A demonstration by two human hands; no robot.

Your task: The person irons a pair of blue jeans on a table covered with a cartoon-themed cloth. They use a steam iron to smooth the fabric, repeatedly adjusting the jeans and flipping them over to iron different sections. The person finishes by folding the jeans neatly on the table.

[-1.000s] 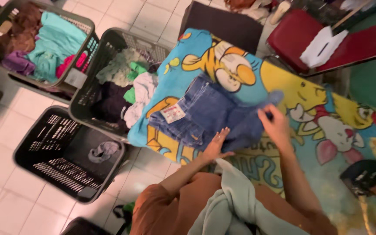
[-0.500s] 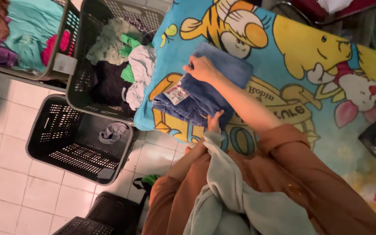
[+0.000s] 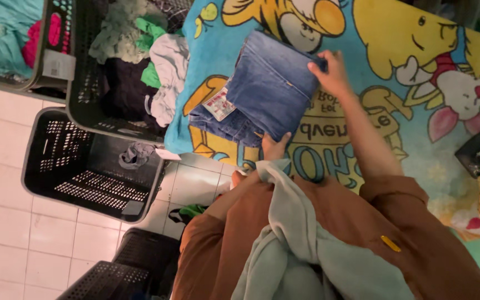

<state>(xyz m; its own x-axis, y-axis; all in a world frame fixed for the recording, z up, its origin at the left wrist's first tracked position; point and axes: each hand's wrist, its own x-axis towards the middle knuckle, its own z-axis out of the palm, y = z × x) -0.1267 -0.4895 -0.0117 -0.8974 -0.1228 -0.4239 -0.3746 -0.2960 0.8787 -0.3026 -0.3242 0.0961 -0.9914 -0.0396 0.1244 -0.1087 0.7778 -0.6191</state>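
A pair of blue jeans (image 3: 268, 89), folded into a compact stack with a paper tag at its left edge, lies on a bright cartoon-print blanket (image 3: 418, 50). My right hand (image 3: 331, 72) grips the stack's far right corner. My left hand (image 3: 276, 147) pinches the near edge of the jeans, thumb on top. Both arms are in brown sleeves, and a pale green garment (image 3: 306, 244) hangs over my left arm and chest.
A black laundry basket (image 3: 84, 105) full of mixed clothes stands left of the blanket. A nearly empty black basket (image 3: 45, 166) holds one grey item, and another black basket (image 3: 123, 266) sits near my feet. A grey basket (image 3: 51, 66) with teal clothes is far left. White tiled floor.
The jeans went from spread out to folded into a tight stack. My right hand swept across them and now holds the far corner; my left hand stays at the near edge.
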